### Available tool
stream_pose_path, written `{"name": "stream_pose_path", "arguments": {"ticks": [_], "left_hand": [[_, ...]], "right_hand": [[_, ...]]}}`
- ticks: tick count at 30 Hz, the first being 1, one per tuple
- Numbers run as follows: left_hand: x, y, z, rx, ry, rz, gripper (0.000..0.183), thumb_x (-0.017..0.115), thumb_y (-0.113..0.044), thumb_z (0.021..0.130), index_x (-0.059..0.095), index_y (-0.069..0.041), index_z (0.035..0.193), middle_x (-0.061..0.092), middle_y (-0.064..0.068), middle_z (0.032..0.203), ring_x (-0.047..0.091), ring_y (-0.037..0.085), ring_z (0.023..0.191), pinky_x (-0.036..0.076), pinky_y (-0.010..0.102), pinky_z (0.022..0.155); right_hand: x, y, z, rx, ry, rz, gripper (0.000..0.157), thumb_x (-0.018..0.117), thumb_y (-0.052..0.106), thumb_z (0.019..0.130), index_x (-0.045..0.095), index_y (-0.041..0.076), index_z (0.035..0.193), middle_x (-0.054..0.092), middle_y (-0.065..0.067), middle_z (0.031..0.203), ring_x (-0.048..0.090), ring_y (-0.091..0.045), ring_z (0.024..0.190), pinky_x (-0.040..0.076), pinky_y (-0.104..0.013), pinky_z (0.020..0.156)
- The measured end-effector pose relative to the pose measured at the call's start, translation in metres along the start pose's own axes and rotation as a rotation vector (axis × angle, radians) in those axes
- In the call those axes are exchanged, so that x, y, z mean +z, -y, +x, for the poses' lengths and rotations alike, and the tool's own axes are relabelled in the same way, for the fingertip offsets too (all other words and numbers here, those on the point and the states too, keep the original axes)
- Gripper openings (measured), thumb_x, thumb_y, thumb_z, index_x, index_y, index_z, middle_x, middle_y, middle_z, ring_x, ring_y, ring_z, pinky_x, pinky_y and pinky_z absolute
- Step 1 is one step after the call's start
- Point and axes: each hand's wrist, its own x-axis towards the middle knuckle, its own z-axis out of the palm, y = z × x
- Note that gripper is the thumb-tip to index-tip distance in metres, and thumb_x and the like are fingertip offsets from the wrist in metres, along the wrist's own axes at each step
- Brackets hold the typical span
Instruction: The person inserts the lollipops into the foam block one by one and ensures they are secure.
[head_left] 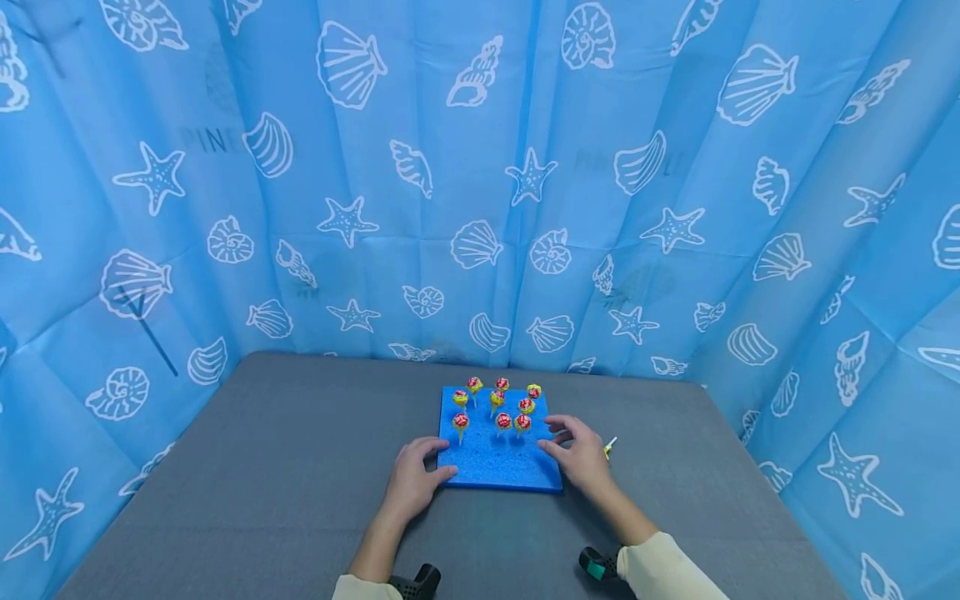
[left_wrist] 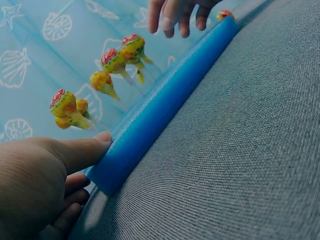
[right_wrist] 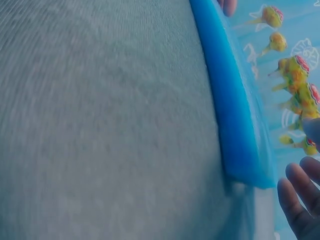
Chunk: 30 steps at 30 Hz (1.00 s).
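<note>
A blue foam board (head_left: 487,471) lies on the table with several lollipops (head_left: 503,422) standing on their sticks in it, wrapped in yellow with red and white tops. My left hand (head_left: 415,477) is at the board's left edge. In the left wrist view, the thumb (left_wrist: 92,150) touches the near corner and the other fingers stay loosely beside it. My right hand (head_left: 577,454) hovers by the right edge, fingers apart and holding nothing. Another lollipop (head_left: 610,447) lies on the table just right of that hand, partly hidden by it.
A grey cloth-covered table (head_left: 300,467) extends around the board. Blue curtains (head_left: 420,183) with white shell and starfish prints hang behind it and at both sides. Dark wrist devices (head_left: 600,565) are worn near both sleeves.
</note>
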Motion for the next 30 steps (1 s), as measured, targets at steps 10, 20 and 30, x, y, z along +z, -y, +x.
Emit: {"name": "stream_pose_path", "arguments": {"ticks": [10,20,30], "left_hand": [[0.002,0.001,0.001,0.000,0.008,-0.013,0.040,0.075,-0.027,0.087,0.065,-0.014,0.123,0.056,0.012,0.133,0.048,0.035,0.125,0.041,0.056,0.100],[0.002,0.001,-0.002,0.021,0.004,-0.019,0.039,0.074,-0.027,0.088,0.065,-0.014,0.123,0.055,0.013,0.133,0.047,0.035,0.124,0.040,0.056,0.100],[0.001,0.001,-0.002,0.008,0.005,-0.016,0.038,0.074,-0.027,0.088,0.065,-0.015,0.123,0.055,0.013,0.134,0.046,0.036,0.127,0.039,0.057,0.100]], "right_hand": [[-0.022,-0.007,-0.004,-0.022,-0.002,-0.047,0.037,0.077,0.009,0.084,0.064,0.004,0.118,0.064,-0.015,0.108,0.063,-0.026,0.091,0.055,-0.040,0.077],[-0.041,-0.011,-0.008,-0.071,-0.030,-0.163,0.036,0.078,0.007,0.082,0.065,0.006,0.116,0.062,-0.013,0.107,0.063,-0.024,0.085,0.054,-0.036,0.073],[-0.049,-0.023,-0.016,-0.103,-0.021,-0.333,0.038,0.079,0.008,0.081,0.066,0.006,0.117,0.060,-0.011,0.105,0.059,-0.023,0.085,0.049,-0.037,0.067]]}}
